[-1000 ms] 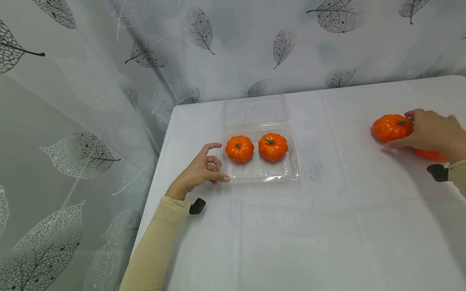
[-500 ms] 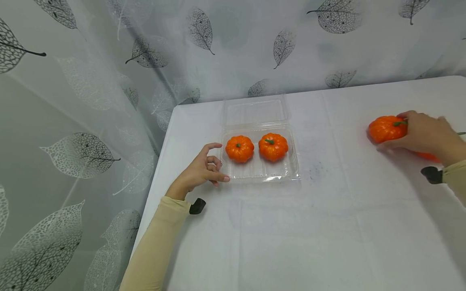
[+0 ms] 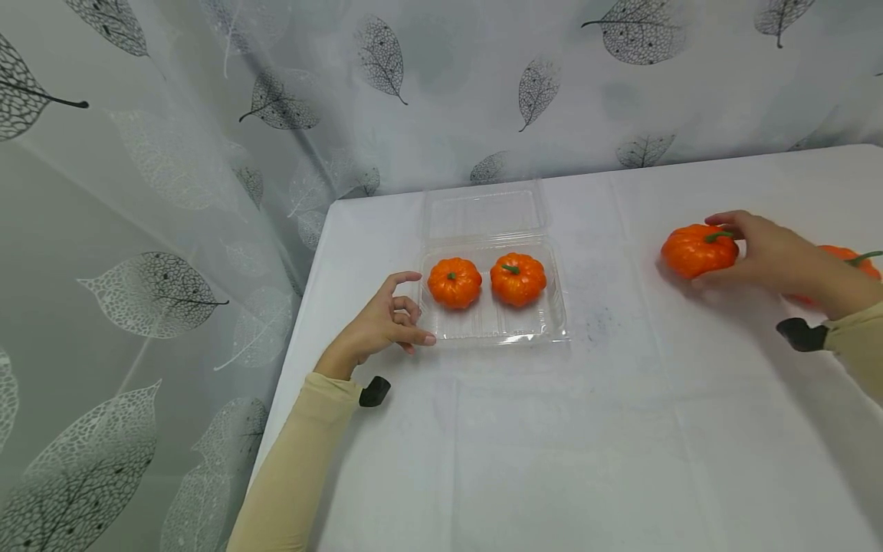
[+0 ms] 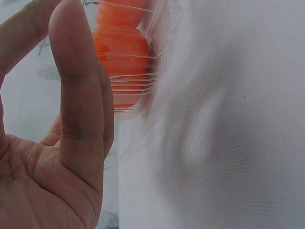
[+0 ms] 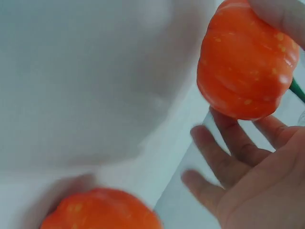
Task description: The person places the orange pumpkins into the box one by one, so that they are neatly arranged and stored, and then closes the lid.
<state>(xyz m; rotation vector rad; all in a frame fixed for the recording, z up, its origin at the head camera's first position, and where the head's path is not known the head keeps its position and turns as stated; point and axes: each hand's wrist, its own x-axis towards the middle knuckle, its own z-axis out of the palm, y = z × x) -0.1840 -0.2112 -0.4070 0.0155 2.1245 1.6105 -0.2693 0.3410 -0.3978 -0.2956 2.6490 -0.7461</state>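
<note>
My right hand (image 3: 773, 257) grips a small orange pumpkin (image 3: 698, 251) with a green stem, thumb and fingers on opposite sides. In the right wrist view this pumpkin (image 5: 248, 62) is off the table. Another orange pumpkin (image 3: 848, 261) lies on the table, partly hidden behind that hand. At the left, a clear plastic clamshell container (image 3: 483, 326) lies with its lid folded back. Inside its base, two pumpkins, one on the left (image 3: 454, 283) and one on the right (image 3: 518, 279), sit side by side. My left hand (image 3: 375, 326) rests at the container's left edge, index finger and thumb extended.
A white cloth covers the table (image 3: 552, 445). Hanging behind and to the left is a sheer curtain (image 3: 448, 69) printed with leaves. The clear lid (image 3: 483, 213) lies flat toward the table's back edge.
My right hand has moved left with the pumpkin, bringing more of the pumpkin behind it into view. The left hand and the container have stayed in place.
</note>
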